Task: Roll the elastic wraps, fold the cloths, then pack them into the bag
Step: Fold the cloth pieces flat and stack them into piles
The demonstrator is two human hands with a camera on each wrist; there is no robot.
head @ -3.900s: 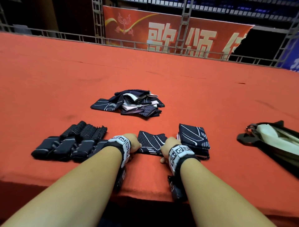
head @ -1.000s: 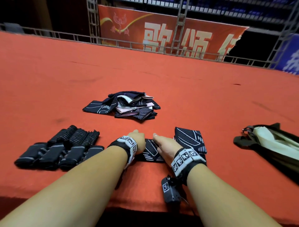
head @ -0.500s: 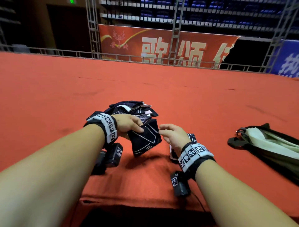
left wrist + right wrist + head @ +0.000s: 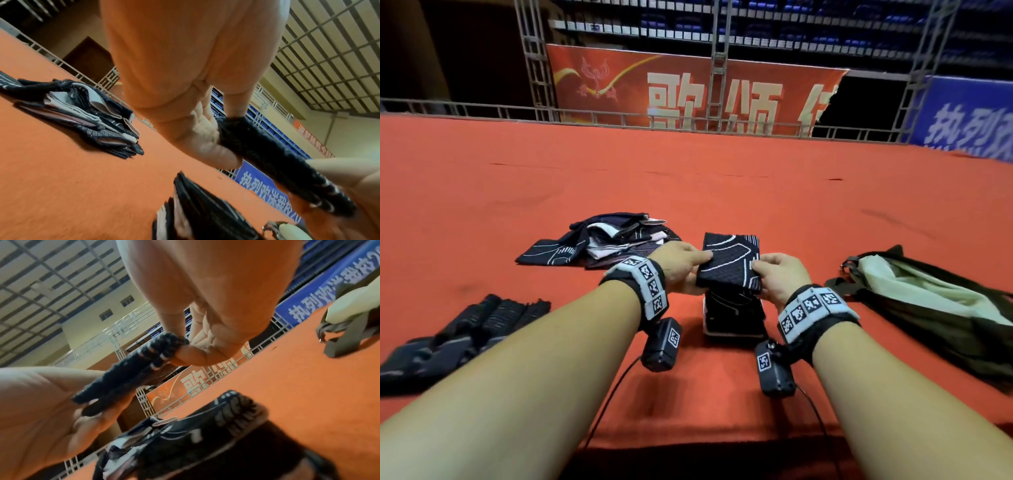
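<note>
Pinching a folded black knit cloth with white lines by its side edges, the left hand and right hand hold it just above the stack of folded dark cloths on the red carpeted surface.

You face a wide orange-red carpeted platform edged at 12 o'clock by a grey metal railing. Beyond it hangs a red banner with pale characters; a blue banner sits at 2 o'clock. Dark tiered seating rises behind, under a gridded ceiling.
</note>
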